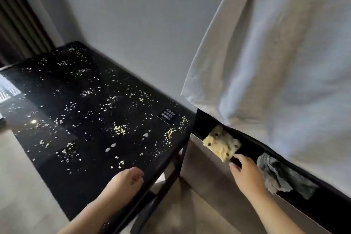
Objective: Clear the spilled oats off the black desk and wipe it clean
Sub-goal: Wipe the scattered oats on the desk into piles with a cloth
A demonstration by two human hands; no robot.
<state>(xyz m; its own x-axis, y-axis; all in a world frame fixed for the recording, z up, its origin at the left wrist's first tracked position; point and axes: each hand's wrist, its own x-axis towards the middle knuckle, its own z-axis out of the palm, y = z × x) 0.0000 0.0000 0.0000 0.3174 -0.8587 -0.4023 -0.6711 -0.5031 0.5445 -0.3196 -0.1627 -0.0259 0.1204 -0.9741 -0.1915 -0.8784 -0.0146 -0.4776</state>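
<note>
Pale oats (pixel 119 129) lie scattered in clumps all over the glossy black desk (pixel 91 104). My left hand (pixel 127 180) rests at the desk's near edge, fingers loosely curled, holding nothing. To the right of the desk, a yellow dotted cloth (pixel 221 143) lies on a dark ledge. My right hand (pixel 247 175) reaches toward it, fingertips at the cloth's lower corner, fingers apart; whether they touch it I cannot tell.
A grey crumpled cloth (pixel 281 176) lies on the same ledge just right of my right hand. A large white towel (pixel 275 62) hangs above the ledge. A small black card with white print (pixel 168 116) sits on the desk near the wall.
</note>
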